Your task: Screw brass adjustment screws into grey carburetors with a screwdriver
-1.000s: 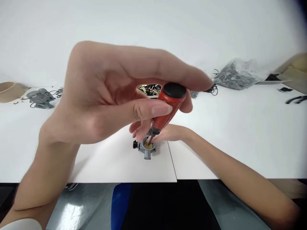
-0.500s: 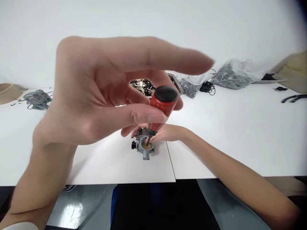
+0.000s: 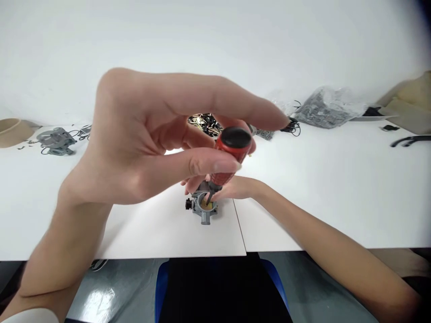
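My left hand is closed on a screwdriver with a red handle and black cap. The thumb and curled fingers pinch the handle, while the forefinger stretches out above it. The dark shaft slants down into the round bore of a small grey metal carburetor, where its tip meets a brass-coloured plate. Behind the carburetor, my right hand steadies it on the white table, fingers around its far side. Those fingers are partly hidden by my left hand and the screwdriver.
Another grey carburetor lies at the left beside a beige bowl. Beyond my hands sits a pile of small metal parts. To the right are a clear plastic bag, black cable and black curved handles.
My left hand has shifted a little right and down, its forefinger dropping closer to the handle cap. The screwdriver's handle has moved slightly right. The carburetor and my right hand stay nearly in place.
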Tool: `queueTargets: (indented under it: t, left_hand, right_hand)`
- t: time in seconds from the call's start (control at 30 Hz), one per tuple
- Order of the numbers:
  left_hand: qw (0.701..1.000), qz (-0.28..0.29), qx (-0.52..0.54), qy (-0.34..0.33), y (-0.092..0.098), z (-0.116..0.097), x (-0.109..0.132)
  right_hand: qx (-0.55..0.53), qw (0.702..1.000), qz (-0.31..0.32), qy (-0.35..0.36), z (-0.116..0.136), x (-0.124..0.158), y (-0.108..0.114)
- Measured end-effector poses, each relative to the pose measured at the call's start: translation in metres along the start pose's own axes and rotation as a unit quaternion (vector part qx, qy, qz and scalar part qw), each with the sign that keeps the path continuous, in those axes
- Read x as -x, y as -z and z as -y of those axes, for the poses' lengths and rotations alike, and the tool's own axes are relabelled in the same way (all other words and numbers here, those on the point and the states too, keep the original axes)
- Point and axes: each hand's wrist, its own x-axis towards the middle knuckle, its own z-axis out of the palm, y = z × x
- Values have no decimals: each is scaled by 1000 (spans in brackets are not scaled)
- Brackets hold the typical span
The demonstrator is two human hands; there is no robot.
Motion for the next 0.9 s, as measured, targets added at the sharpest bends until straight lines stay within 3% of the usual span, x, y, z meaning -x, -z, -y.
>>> queueTargets:
  t: [0.13, 0.2, 0.37, 0.5, 0.7, 0.8, 0.9]
  left_hand:
    - [997, 0, -2, 74, 1, -4, -4]
    - [997, 3, 1, 77, 1, -4, -8]
    - [998, 22, -28, -48, 0, 1, -7]
    - [1000, 23, 8, -2, 2, 1, -6]
    - [991, 23, 55, 121, 2, -8, -14]
    - [991, 33, 28, 129, 1, -14, -18]
    - [995, 59, -16, 84, 0, -14, -18]
  right_hand:
    - [-2, 1000, 10, -6, -4, -1, 2]
    - [10, 1000, 11, -14, -4, -1, 3]
    - [52, 998, -10, -45, -3, -2, 6]
    - [53, 998, 1, -41, -2, -2, 4]
    - [12, 1000, 18, -10, -2, -1, 1]
    - [19, 1000, 9, -15, -2, 0, 2]
    - [34, 999, 19, -17, -4, -1, 4]
